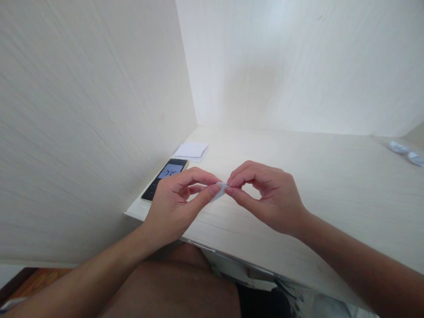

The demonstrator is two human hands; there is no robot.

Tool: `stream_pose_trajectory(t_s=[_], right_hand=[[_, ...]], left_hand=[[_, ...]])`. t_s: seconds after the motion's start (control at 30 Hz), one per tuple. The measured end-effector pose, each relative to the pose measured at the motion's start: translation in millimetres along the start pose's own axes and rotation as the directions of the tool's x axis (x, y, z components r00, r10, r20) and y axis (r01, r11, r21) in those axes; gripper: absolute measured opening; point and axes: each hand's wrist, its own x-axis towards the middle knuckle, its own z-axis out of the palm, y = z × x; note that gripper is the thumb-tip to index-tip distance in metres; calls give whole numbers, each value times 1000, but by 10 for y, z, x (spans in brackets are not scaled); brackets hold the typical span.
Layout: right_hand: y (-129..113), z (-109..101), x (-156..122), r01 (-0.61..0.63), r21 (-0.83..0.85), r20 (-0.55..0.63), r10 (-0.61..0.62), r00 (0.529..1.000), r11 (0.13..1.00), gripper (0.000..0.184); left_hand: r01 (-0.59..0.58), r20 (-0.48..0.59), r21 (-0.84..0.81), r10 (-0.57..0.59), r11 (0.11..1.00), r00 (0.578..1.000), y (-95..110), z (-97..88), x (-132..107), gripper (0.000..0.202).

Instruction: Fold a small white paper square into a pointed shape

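Note:
Between my two hands is a small folded piece of white paper (219,191), held a little above the desk near its front edge. My left hand (180,205) pinches its left side between thumb and forefinger. With thumb and fingertips, my right hand (270,196) grips its right corner. The fingers hide much of the paper, so its full shape cannot be made out. Just beyond my left hand lies a phone (154,187), its lit screen showing a dark star-like figure, partly covered by that hand.
A small stack of white paper sheets (191,150) lies behind the phone, near the left panel (99,110). At the far right of the white desk (331,185) rests a pale, shiny item (406,153). My legs are under the desk's front edge.

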Motion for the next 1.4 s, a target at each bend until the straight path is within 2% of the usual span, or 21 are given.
stream_pose_trajectory(t_s=[0.43, 0.6, 0.77, 0.93, 1.17, 1.4], right_hand=[[-69, 25, -3, 31, -58, -51, -34, 998, 998, 9], [-91, 19, 5, 50, -128, -60, -58, 997, 991, 9], [-121, 25, 12, 91, -153, -32, -97, 995, 984, 8], [-152, 33, 22, 141, -167, -12, -145, 989, 976, 9], [-175, 32, 32, 151, -185, -15, -157, 988, 971, 11], [-184, 27, 11, 181, -220, -17, -189, 982, 959, 15]], left_hand=[[-29, 2, 54, 29, 998, 1000, 48, -18, -12, 9], [-149, -38, 79, 152, 986, 988, 57, -14, -22, 11], [-275, -18, 121, 279, 954, 960, 16, -21, -51, 13], [-353, -10, 148, 358, 924, 934, -18, -37, -53, 14], [-317, -36, 172, 327, 933, 944, -7, -38, -62, 14], [-363, -31, 137, 370, 922, 929, 10, -14, -51, 15]])
